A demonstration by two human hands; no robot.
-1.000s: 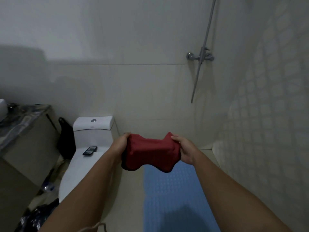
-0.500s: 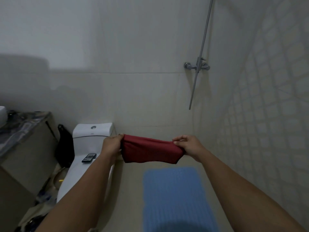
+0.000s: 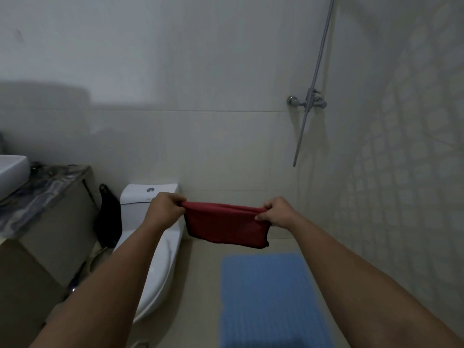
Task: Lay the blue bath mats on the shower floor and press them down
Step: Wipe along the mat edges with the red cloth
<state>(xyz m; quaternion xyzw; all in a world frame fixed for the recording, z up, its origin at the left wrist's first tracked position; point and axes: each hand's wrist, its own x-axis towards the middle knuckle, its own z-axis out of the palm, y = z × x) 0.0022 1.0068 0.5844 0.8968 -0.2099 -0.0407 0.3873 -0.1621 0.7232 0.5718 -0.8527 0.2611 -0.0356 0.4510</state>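
So it's a pale tiled bathroom, and the biggest thing on the floor (image 3: 200, 285) is the blue bath mat (image 3: 271, 302), lying flat along the shower side, right next to the patterned tile wall. Only one mat is in view, and its near end runs out of the bottom of the shot. Left of it sits a white toilet (image 3: 155, 272) with the lid down, cistern against the back wall. Further left is a cabinet with a dark marbled worktop (image 3: 42, 187), and a white basin (image 3: 11, 169) pokes in at the edge. A black bag (image 3: 108, 219) hangs between the cabinet and the toilet.

Both arms reach out in front, and stretched between them is a red cloth (image 3: 226, 227), held up in the air above the far end of the mat, not touching it. The left hand (image 3: 165, 209) is clenched around the cloth's left end, and the right hand (image 3: 276, 212) pinches the right end with curled fingers. The cloth is pulled fairly taut along the top and sags below.

Up on the back wall there's a chrome shower mixer (image 3: 307, 102) with a thin riser pipe (image 3: 319, 61) running through it.
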